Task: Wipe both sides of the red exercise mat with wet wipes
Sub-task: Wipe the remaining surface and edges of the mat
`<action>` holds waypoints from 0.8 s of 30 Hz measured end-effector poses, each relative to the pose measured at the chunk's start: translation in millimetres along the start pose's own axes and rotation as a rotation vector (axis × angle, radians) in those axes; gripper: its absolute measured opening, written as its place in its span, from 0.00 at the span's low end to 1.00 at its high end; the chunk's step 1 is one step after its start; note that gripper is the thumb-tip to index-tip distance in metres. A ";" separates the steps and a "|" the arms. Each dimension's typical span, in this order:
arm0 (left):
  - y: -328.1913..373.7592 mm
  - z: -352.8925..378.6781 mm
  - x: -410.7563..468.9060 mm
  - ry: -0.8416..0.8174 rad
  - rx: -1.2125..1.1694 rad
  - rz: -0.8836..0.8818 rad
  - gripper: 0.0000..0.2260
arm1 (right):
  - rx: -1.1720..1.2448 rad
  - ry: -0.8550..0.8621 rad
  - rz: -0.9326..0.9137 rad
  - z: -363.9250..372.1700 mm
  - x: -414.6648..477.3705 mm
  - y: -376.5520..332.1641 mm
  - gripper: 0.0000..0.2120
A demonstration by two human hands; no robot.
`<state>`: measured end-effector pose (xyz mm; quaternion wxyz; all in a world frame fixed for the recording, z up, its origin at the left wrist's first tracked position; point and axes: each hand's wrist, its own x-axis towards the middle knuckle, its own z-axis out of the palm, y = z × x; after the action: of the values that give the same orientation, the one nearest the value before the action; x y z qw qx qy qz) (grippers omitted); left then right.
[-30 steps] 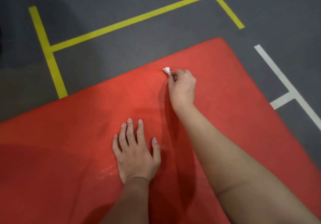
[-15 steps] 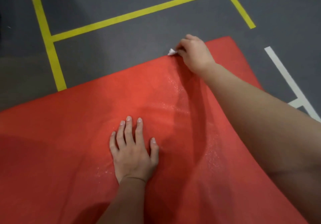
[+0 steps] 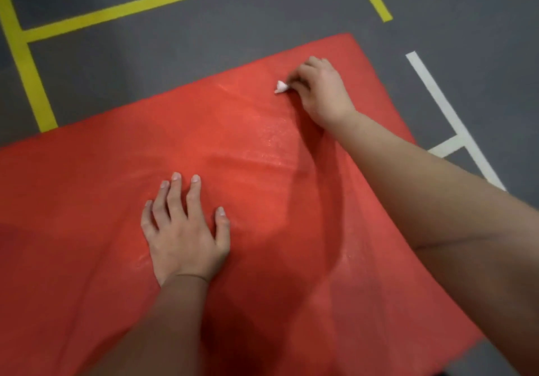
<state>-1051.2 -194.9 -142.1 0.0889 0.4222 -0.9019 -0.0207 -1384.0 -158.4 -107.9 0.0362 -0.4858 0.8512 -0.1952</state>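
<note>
As hand pinches wipe, mat lies (crosswise).

Right hand pinching wipe, red mat

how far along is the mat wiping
Partly done: a wet sheen crosses the middle of the red exercise mat. In hand: the right hand pinches a wet wipe near the far right corner; the left hand lies flat. Left: the dull near and left areas, then the underside, unseen here.
</note>
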 end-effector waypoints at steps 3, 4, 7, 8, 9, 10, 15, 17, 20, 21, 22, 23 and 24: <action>1.0 -0.1 -0.5 -0.016 0.006 -0.012 0.29 | 0.032 -0.100 -0.044 -20.6 -71.0 -1.7 0.07; 0.8 0.1 -1.0 -0.019 0.010 -0.014 0.29 | 0.048 -0.116 -0.059 -28.0 -98.1 0.2 0.06; 0.9 1.7 -0.5 -0.019 -0.003 -0.011 0.29 | 0.048 -0.117 -0.089 -37.5 -150.7 9.3 0.06; 2.2 1.1 -0.2 -0.019 -0.015 -0.015 0.29 | 0.028 -0.104 -0.088 -34.4 -152.1 12.7 0.06; 2.8 -0.1 -1.0 -0.015 -0.018 -0.021 0.29 | 0.015 -0.087 -0.076 -29.6 -146.3 13.0 0.07; 2.6 -1.4 -2.1 -0.006 -0.017 -0.027 0.29 | 0.010 -0.066 -0.057 -23.7 -138.2 10.6 0.07; 2.9 1.1 -2.0 0.034 -0.034 -0.012 0.28 | 0.037 0.026 -0.002 -10.2 -148.3 0.4 0.18; 1.5 2.7 -2.9 0.054 -0.044 -0.009 0.28 | 0.050 -0.011 -0.016 -18.1 -174.4 3.7 0.13; 1.5 3.4 -2.6 0.080 -0.047 0.002 0.28 | 0.042 -0.068 -0.038 -36.8 -234.1 11.3 0.08; 2.1 2.6 -1.6 0.079 -0.053 0.009 0.28 | 0.048 -0.073 -0.053 -41.3 -253.8 11.7 0.08; 2.6 2.4 -1.1 0.075 -0.053 0.013 0.28 | 0.047 -0.069 -0.070 -43.7 -266.9 11.3 0.09; 2.0 3.0 -1.0 0.073 -0.042 0.013 0.28 | 0.044 -0.068 -0.070 -43.0 -271.9 10.1 0.10; 1.2 3.3 -1.8 0.074 -0.021 0.017 0.28 | 0.053 -0.072 -0.059 -42.1 -270.9 7.7 0.11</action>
<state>-1051.5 -192.9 -145.5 0.1269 0.4140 -0.9013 -0.0140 -1258.5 85.5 -106.6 0.0740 -0.5162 0.8293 -0.2009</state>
